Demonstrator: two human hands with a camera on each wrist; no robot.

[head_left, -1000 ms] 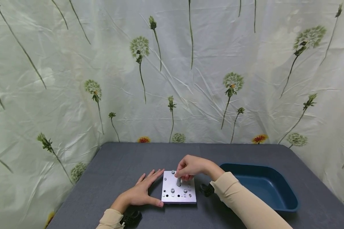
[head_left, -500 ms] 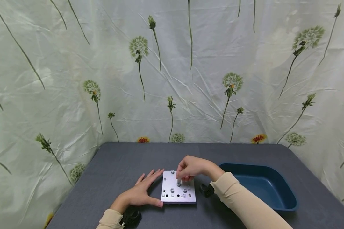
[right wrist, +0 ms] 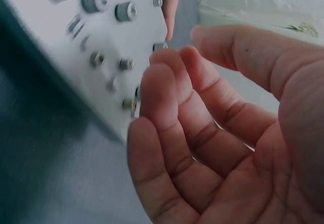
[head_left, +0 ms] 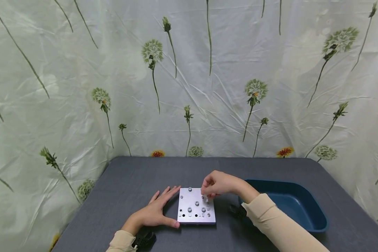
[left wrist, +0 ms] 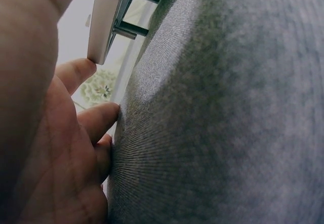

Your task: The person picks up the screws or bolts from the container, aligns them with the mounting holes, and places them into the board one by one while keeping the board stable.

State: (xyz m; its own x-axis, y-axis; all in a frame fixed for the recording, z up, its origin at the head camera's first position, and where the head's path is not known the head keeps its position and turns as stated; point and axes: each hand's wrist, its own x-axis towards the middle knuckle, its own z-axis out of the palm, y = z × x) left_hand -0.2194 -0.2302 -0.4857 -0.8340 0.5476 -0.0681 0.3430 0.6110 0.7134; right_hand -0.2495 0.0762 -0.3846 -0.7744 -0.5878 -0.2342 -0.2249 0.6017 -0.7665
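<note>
A square silver metal plate (head_left: 187,202) lies between both hands, with socket-head bolts and several small holes in its top. One bolt (head_left: 196,203) sits with its head low near the plate's middle. My left hand (head_left: 155,211) is spread on the table, thumb and index finger against the plate's left side. In the left wrist view, threaded shafts (left wrist: 132,29) stick out under the plate. My right hand (head_left: 218,183) hovers at the plate's upper right corner, fingertips close above a small part there. In the right wrist view its fingers are bent, thumb apart, nothing seen between them.
A deep blue tray (head_left: 302,206) stands on the right, partly behind the right forearm. The grey table (head_left: 145,171) ends at a white curtain (head_left: 220,112) printed with dandelions.
The bolt at the plate's middle has sunk until its head is low. My right hand has let go of it and shifted right. My left hand has stayed put.
</note>
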